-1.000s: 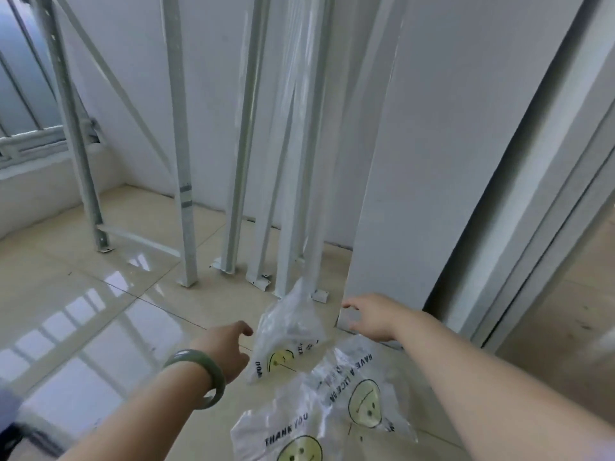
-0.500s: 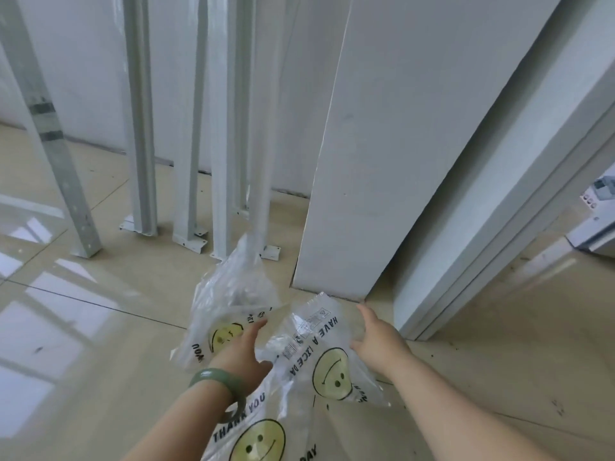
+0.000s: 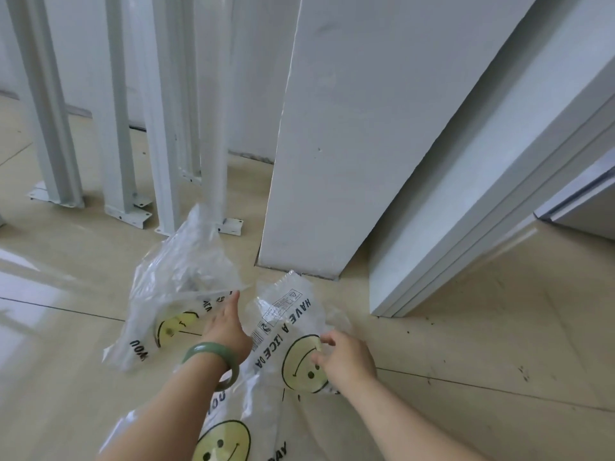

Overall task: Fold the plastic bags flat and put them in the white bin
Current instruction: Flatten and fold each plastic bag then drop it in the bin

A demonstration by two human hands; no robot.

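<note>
Three clear plastic bags printed with yellow smiley faces lie on the beige tiled floor. A crumpled, puffed-up left bag (image 3: pixel 179 287) is at the left. The middle bag (image 3: pixel 286 314) reads "HAVE A NICE DAY". A third bag (image 3: pixel 233 437) lies at the bottom edge, partly under my left forearm. My left hand (image 3: pixel 226 327), with a green bangle on the wrist, reaches out with straight fingers; the fingertips touch the left bag's right edge. My right hand (image 3: pixel 346 357) curls its fingers onto the middle bag's right side by the smiley face. No white bin is in view.
A white wall panel (image 3: pixel 332 161) stands just behind the bags. White metal rack posts (image 3: pixel 166 128) with bolted feet rise at the back left. A white door frame (image 3: pixel 482 211) slants at the right. The floor (image 3: pixel 499 344) stretches to the right.
My view and both hands have moved forward over the bags. My left hand reached up to the left bag's edge. My right hand came in from the right and curled onto the middle bag.
</note>
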